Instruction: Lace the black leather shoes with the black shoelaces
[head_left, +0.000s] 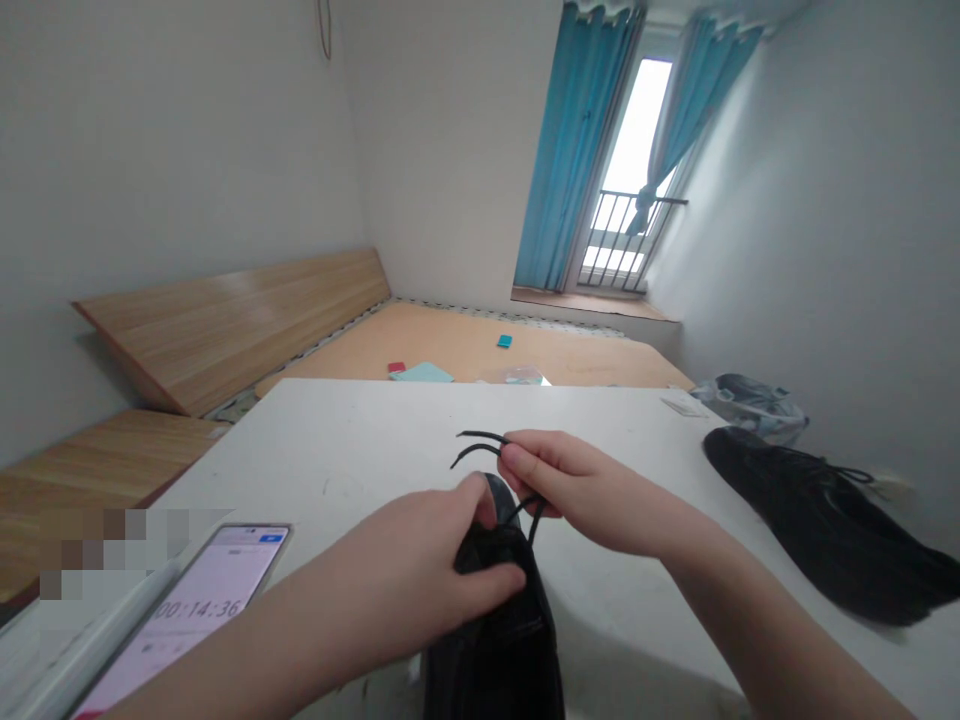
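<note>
A black shoe (499,655) is at the near edge of the white table, its toe pointing away from me. My left hand (457,540) is closed around the shoe's upper, thumb on the near side and fingers over the far side. Between thumb and fingers, my right hand (551,475) pinches the black shoelaces (480,440) just above the shoe. Two loose lace ends stick out to the left of that pinch, and the laces run down from the hand to the shoe. The shoe's lower end is cut off by the frame.
Another black shoe (832,520) with tied laces lies at the right on the white table (360,430). A phone (202,600) showing a timer stands at the left. Behind the second shoe is a crumpled clear plastic bag (754,405). Beyond the table is a wooden board surface (450,325).
</note>
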